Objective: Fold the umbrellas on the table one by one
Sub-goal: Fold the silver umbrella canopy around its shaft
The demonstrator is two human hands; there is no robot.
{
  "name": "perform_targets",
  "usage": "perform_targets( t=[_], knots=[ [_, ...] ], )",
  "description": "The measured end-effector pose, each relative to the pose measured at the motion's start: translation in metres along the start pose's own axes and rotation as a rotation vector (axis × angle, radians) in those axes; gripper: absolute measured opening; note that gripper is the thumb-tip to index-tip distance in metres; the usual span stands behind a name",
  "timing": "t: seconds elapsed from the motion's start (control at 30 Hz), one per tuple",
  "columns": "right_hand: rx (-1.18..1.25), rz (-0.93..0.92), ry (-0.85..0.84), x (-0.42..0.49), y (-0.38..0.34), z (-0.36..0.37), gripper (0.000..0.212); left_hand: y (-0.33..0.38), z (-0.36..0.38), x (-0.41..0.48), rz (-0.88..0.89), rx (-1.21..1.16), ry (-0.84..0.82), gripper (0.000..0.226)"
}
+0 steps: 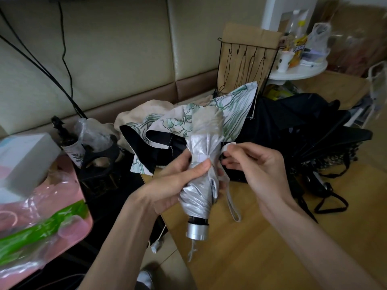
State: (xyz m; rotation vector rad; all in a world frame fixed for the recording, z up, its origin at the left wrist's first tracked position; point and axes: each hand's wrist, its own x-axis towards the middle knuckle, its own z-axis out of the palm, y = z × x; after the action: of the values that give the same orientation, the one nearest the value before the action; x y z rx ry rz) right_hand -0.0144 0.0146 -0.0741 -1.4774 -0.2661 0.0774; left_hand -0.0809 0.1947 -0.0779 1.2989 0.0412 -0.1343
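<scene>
Your left hand (178, 183) is clenched round the middle of the silver umbrella (199, 195), held above the table (272, 237), handle toward you, tip pointing away. Just to its right, your right hand (257, 164) pinches the closing strap (229, 145); I'd wrap it across that long axis.

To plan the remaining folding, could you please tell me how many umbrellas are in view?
3: a silver umbrella gripped in the left hand, a green-patterned umbrella on the table behind it, a black umbrella to its right. The heap may hide more.
</scene>
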Motion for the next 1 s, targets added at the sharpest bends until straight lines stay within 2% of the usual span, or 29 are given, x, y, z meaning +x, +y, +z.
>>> perform_targets(
  t=[0.07, 0.3, 0.43, 0.53, 0.63, 0.7, 0.87, 1.0],
  knots=[
    [0.06, 0.056, -0.001, -0.002, -0.001, 0.002, 0.012, -0.002, 0.003, 0.0, -0.04, 0.074, 0.002, 0.054],
    [0.298, 0.256, 0.079, -0.002, 0.002, 0.008, 0.014, -0.012, 0.021, 0.007, -0.127, 0.041, 0.144, 0.076],
    [0.358, 0.3, 0.1, 0.001, 0.003, 0.007, 0.015, -0.017, 0.023, 0.008, -0.171, -0.094, 0.217, 0.061],
    [0.402, 0.352, 0.095, 0.006, 0.001, 0.002, 0.018, -0.019, 0.022, 0.006, -0.176, -0.149, 0.144, 0.064],
    [0.383, 0.337, 0.072, 0.011, 0.002, -0.003, 0.017, -0.021, 0.027, 0.002, -0.129, 0.017, 0.141, 0.061],
    [0.35, 0.304, 0.089, 0.015, 0.006, -0.005, 0.016, -0.021, 0.03, 0.002, -0.037, 0.103, 0.168, 0.052],
    [0.171, 0.257, 0.103, 0.014, 0.025, -0.006, 0.012, -0.014, 0.027, 0.006, 0.116, 0.044, 0.324, 0.043],
    [0.163, 0.287, 0.168, 0.017, 0.034, -0.008, 0.01, -0.009, 0.025, 0.001, 0.155, -0.005, 0.329, 0.036]
  ],
)
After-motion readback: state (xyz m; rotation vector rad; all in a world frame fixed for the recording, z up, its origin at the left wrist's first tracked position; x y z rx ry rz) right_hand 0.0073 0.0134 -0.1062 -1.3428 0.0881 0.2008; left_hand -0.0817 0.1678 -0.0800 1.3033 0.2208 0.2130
